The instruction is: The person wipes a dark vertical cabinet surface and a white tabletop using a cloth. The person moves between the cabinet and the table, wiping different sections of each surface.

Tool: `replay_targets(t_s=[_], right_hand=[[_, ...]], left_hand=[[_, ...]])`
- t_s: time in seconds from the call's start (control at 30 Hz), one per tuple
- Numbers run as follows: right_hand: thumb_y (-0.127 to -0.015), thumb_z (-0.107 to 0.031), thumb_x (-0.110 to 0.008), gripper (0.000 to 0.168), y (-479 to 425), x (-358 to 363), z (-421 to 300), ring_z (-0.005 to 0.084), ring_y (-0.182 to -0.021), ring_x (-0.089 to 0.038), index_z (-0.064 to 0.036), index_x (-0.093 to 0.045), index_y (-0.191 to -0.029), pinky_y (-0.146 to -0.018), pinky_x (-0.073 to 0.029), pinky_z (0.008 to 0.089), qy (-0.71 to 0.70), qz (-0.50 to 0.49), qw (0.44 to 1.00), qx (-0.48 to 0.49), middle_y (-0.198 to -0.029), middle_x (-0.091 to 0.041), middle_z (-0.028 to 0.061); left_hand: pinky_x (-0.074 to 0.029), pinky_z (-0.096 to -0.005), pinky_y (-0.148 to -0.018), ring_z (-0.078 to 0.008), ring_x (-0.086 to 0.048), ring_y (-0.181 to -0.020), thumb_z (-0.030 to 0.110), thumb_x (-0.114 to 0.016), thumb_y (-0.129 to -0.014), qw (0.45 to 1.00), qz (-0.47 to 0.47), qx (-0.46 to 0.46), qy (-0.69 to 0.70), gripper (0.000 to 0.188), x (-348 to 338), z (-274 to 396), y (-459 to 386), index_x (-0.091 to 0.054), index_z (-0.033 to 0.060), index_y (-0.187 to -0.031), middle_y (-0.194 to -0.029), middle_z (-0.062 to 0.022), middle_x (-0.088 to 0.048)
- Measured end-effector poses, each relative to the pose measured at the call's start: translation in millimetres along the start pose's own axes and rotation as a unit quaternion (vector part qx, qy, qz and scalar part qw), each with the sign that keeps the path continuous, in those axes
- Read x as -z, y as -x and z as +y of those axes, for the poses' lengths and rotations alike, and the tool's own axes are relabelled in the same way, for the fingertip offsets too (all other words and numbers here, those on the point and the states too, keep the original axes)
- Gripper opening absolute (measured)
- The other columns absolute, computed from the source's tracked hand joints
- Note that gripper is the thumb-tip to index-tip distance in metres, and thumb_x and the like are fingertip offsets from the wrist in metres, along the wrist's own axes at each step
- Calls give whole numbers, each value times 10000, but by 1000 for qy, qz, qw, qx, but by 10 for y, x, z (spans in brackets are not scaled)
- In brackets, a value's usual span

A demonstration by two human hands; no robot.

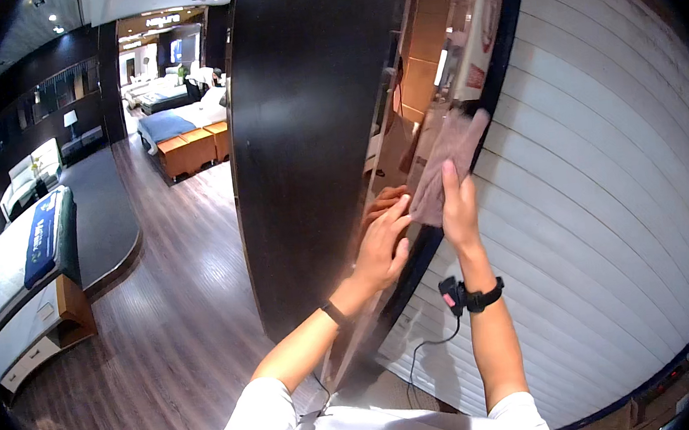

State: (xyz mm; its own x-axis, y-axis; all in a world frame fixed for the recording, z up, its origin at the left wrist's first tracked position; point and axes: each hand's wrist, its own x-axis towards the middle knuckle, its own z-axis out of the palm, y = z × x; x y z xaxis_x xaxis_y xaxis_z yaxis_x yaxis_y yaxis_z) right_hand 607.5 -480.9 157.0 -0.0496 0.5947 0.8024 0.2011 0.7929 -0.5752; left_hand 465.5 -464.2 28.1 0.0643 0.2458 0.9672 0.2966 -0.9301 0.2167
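My right hand point(461, 210) holds a greyish-pink cloth point(429, 197) against a tall, narrow mirror-like panel point(414, 102). Its thumb lies over the cloth, and the fingers behind are hidden. Beside it, my left hand point(382, 242) has its fingers spread, with the fingertips at the panel and close to the cloth's lower left edge. A reflection of that hand shows in the shiny surface. A black strap with a small cabled device point(452, 296) sits on my right wrist, and a dark band point(334, 314) circles the left one.
A dark wall panel point(317, 124) rises left of the mirror strip. White slatted shutter point(600, 221) fills the right side. Wood-look floor point(186, 317) runs left, past a bed point(26, 264), a drawer cabinet point(34, 350) and a raised grey platform point(101, 207). Far back, a person point(203, 76) bends over a bed.
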Motion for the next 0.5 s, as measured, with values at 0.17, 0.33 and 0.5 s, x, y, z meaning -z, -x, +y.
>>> replay_targets(t_s=[0.17, 0.33, 0.5], right_hand=[[-977, -89, -543, 748, -32, -739, -24, 454, -1571, -130, 2, -202, -1637, -1273, -127, 499, 351, 121, 913, 168, -1694, -106, 305], [-918, -82, -554, 801, 1089, -1293, 893, 542, -1532, -138, -40, -219, -1644, -1242, -103, 619, 461, 124, 877, 56, -1692, -105, 311], [-945, -103, -542, 783, 2288, -1671, 1391, 516, -1539, -156, -36, -199, -1646, -1240, -125, 616, 479, 22, 871, -105, -1693, -134, 292]], left_hand=[[-490, -472, -1022, -393, -615, -1188, 102, -552, -984, 991, -80, 72, 78, 268, 705, -19, 278, -631, -10, -1214, -1260, -198, -660], [-510, -446, -982, -350, -635, -1115, 148, -543, -1017, 975, -188, 109, 49, 194, 1547, -333, 975, -653, 8, -1091, -1182, -154, -685], [-522, -438, -957, -352, -638, -1111, 169, -557, -1028, 963, -212, 167, 28, 203, 2078, -549, 1396, -666, 1, -1062, -1153, -153, -698]])
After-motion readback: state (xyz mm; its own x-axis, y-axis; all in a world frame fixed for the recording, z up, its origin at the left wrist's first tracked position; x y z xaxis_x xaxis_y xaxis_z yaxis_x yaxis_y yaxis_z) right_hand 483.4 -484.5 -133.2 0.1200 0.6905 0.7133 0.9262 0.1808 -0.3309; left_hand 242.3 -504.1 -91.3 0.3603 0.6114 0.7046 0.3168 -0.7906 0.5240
